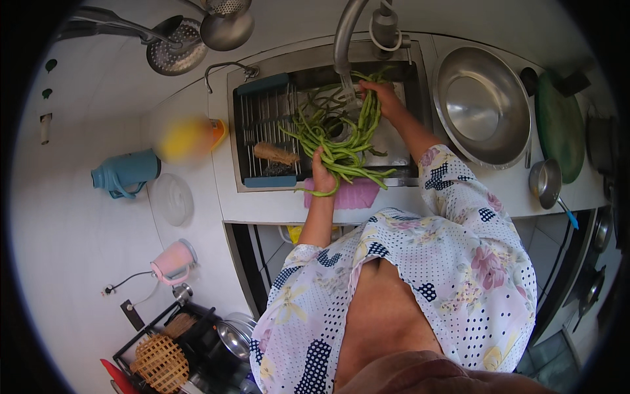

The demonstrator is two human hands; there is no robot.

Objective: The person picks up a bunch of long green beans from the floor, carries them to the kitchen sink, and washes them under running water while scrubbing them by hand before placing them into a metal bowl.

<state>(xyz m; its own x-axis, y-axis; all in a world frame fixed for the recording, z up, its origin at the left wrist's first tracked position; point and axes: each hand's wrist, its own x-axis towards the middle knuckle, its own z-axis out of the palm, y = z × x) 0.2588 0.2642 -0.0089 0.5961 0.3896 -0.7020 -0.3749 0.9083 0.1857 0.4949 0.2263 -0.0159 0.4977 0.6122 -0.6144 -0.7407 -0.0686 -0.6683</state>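
Observation:
Long green beans [339,143] hang in a loose bundle over the stainless steel sink [401,147]. My left hand [323,175] grips the near end of the bundle, above the sink's front edge. Farther back, my right hand [381,96] holds the bunch on its right side, close to the faucet [343,44]. Water runs from the spout beside my right fingers. Part of the drain [335,129] shows through the beans. My left palm and the beans inside both hands are hidden.
A wire dish rack [266,113] fills the sink's left side, with a brown scrubber [275,152] on it. Right of the sink sit a large steel basin [480,108] and a small saucepan [545,183]. A pink cloth [352,194] lies along the front edge. Ladles [226,32] hang at upper left.

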